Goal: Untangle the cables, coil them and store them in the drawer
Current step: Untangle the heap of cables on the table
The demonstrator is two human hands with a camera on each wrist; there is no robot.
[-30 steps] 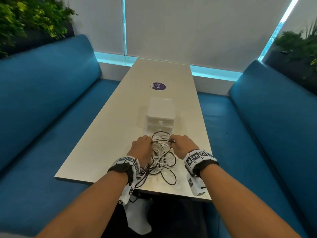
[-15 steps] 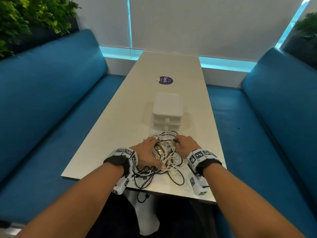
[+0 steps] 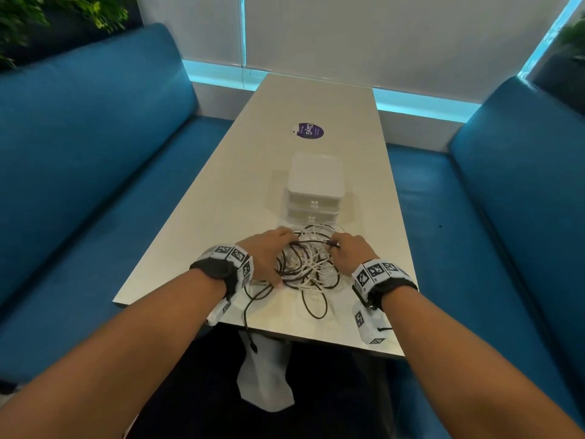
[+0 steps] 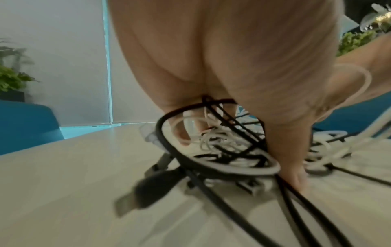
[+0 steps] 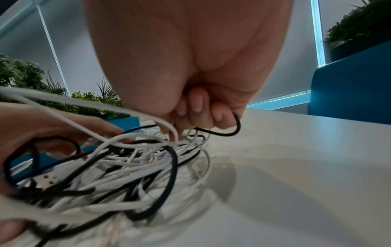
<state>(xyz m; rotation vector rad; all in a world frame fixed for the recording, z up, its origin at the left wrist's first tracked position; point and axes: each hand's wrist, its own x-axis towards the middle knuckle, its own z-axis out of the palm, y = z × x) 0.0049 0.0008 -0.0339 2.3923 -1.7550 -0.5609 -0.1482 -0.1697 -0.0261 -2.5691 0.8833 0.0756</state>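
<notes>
A tangle of black and white cables [image 3: 305, 264] lies on the table [image 3: 221, 198] near its front edge. My left hand [image 3: 269, 255] grips the left side of the tangle, fingers curled through black and white loops [image 4: 213, 138]. My right hand [image 3: 346, 251] pinches a black cable [image 5: 224, 132] at the tangle's right side, its plug end sticking out by the fingers. One black cable [image 3: 250, 315] hangs over the table's front edge. A white two-drawer box [image 3: 315, 188] stands just beyond the tangle, both drawers closed.
A purple round sticker [image 3: 308, 130] lies farther along the table. Blue benches [image 3: 95, 172] run along both sides. A white table leg [image 3: 262, 378] stands below the front edge. Plants sit in the upper corners.
Both hands and the tangle have come a little nearer the front edge. The left hand has dug deeper into the pile, and a black cable now hangs over the edge.
</notes>
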